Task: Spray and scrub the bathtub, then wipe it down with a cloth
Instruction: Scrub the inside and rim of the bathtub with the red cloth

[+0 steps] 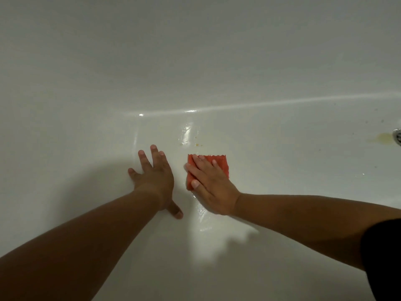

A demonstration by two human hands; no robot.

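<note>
Wiping stage: right hand (pixel 208 181), fingers flat, presses the folded orange-red scallop-edged cloth (pixel 221 162) on the wet floor of the glossy white bathtub (pixel 195 61). Left hand (pixel 155 177), splayed wide, braces just beside it. Recommend firm, overlapping strokes toward the yellowish specks (pixel 197 145) just beyond the cloth.

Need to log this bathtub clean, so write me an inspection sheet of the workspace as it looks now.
Surface: white bathtub floor, with a wet sheen near the hands.
Job's things: orange-red cloth lying flat on the tub; no spray bottle or scrubber seen.
Clutter: small yellowish specks beyond the cloth; yellow-brown stain beside a metal fitting at the right edge.
Grippers: left hand flat on the bare tub, fingers spread; right hand presses the cloth with straight fingers.
Cables: nothing seen.
Surroundings: tub wall behind; dark sleeve at lower right.
</note>
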